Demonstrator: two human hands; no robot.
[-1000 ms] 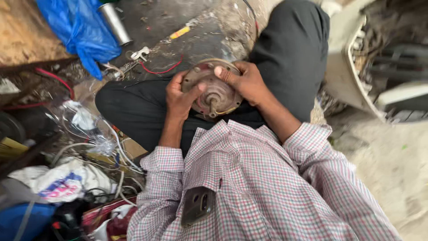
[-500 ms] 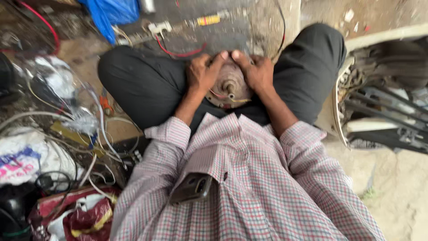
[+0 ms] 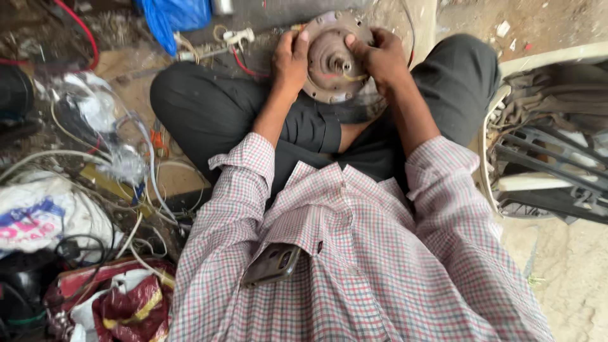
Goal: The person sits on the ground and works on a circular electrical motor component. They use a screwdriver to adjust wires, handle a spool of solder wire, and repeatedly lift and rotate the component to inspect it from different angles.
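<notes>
Rusty metal motor housing [image 3: 334, 60], lifted off the lap toward twelve o'clock, is now gripped by left hand [image 3: 290, 63] and right hand [image 3: 380, 60], fingers clamped on its rim.

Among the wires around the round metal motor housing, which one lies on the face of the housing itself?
The yellow wire: it curves across the round rusty metal housing beside its centre shaft, between the thumbs. The red wire lies outside, on the ground left of it.

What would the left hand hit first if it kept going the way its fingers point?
The left hand grips the round motor housing's left rim, fingers pointing away from the body. Straight on, it would probably meet the white plug and red wire on the ground; depth is unclear.
</notes>
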